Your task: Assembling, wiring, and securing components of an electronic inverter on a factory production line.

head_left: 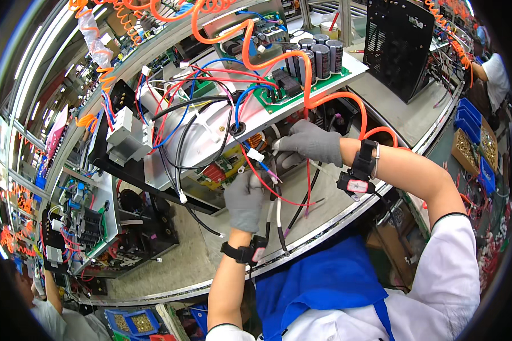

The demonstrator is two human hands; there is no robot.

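My left hand (244,199), in a grey glove, is closed beside the lower edge of an opened electrical unit. Loose wires pass its fingertips, among them a thin red wire (290,200); what it pinches is hidden. My right hand (312,143), gloved too, reaches into the unit's side with bent fingers closed together, and I cannot make out what is in them. Between the hands lies a blue wire with a white tag (256,154). Black and white cables (279,219) hang below onto the bench. Above, a green circuit board (267,99) carries several black capacitors (321,59) on a white metal panel (210,133).
An orange coiled air hose (247,42) hangs across the unit and behind my right wrist. Another wired unit (91,227) stands left on the metal bench (199,256). A black perforated panel (398,48) stands far right. Blue bins (469,116) hold small parts; co-workers sit at both sides.
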